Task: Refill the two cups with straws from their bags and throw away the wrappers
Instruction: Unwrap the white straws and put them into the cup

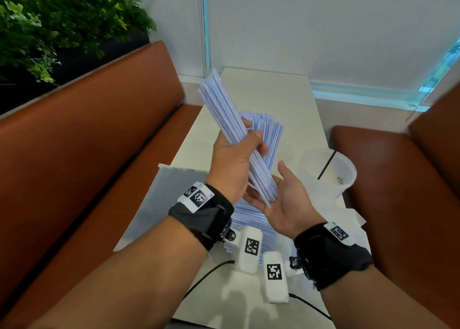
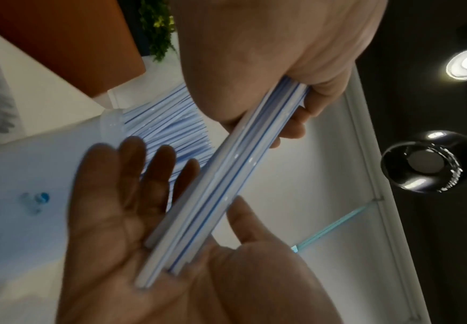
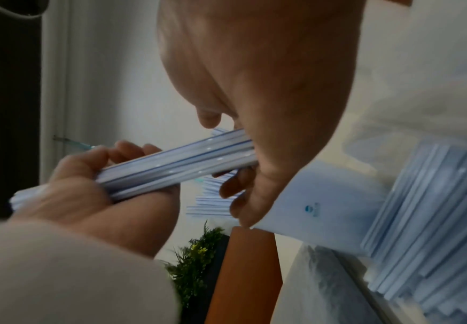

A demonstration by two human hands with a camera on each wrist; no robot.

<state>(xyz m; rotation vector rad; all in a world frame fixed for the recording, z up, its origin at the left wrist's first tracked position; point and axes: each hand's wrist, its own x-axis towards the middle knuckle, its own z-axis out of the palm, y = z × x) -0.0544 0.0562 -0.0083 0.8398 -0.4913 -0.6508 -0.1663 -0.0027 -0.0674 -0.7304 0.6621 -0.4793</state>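
Observation:
My left hand (image 1: 236, 152) grips a bundle of white, blue-striped straws (image 1: 224, 109) around its middle and holds it tilted above the table. The bundle's lower end rests on the palm of my right hand (image 1: 281, 196), which lies flat with straight fingers. In the left wrist view the straws (image 2: 227, 175) run from the left hand (image 2: 296, 72) down onto the right palm (image 2: 126, 219). Behind the hands a cup full of straws (image 1: 266, 127) fans out. A white cup (image 1: 346, 174) stands at the table's right edge. A bag of straws (image 1: 251, 224) lies under my wrists.
An empty clear plastic bag (image 1: 169, 199) lies on the white table (image 1: 273, 92) at the left. White papers (image 1: 353, 219) lie at the right. Brown bench seats (image 1: 99, 129) flank the table on both sides. Cables (image 1: 206, 274) run across the near edge.

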